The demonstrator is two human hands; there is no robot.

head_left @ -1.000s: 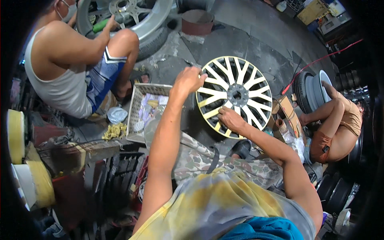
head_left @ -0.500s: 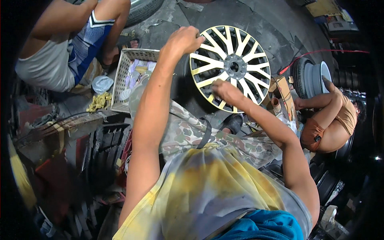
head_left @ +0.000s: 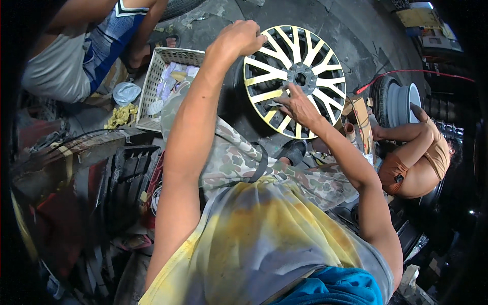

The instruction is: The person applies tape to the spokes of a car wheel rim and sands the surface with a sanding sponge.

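Note:
A round alloy wheel [head_left: 301,76] tilts in front of me. It has pale cream-yellow Y-shaped spokes, dark gaps and a grey hub. My left hand [head_left: 238,39] is closed at the wheel's upper left edge, its fingertips hidden behind knuckles and rim. Over the lower left spokes, just below the hub, my right hand [head_left: 301,108] has its index finger stretched toward the centre. A small dark grey piece [head_left: 275,104] shows by its thumb, seemingly pinched there; its kind is too small to tell.
Left of my leg stands a perforated basket [head_left: 145,96] with purple and white scraps, beside a yellow crumpled cloth [head_left: 122,116]. One person [head_left: 56,66] sits at upper left. Another person [head_left: 417,168] crouches at right beside a tyre [head_left: 385,99] and pale rim. A red hose [head_left: 406,71] crosses the floor.
My right hand has moved up and right across the spokes, from the wheel's lower left to near the hub, and its fingers have spread. My left hand stays at the edge.

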